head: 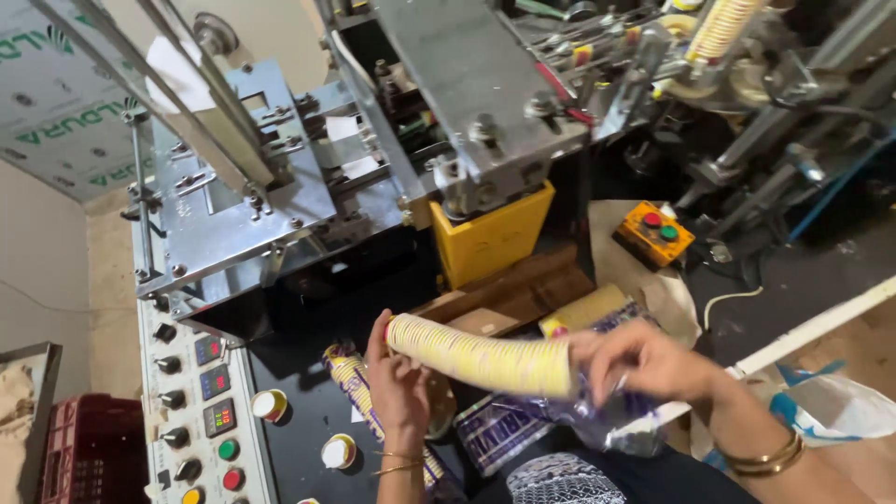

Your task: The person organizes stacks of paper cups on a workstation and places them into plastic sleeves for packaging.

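I hold a long stack of nested yellow-and-white paper cups (481,355) sideways in front of me. My left hand (399,385) grips its left end, by the open rim. My right hand (644,359) is closed on the right end of the stack. Crumpled clear plastic wrap (597,425) hangs below my right hand. Another wrapped stack of cups (359,392) lies on the black surface under my left hand. Gold bangles sit on both my wrists.
A paper-cup machine (467,103) fills the upper view, with a yellow box (490,238) and a control panel (201,411) of knobs and buttons at left. Two loose cups (270,404) stand nearby. An orange button box (655,231) and a red crate (89,448) are also close.
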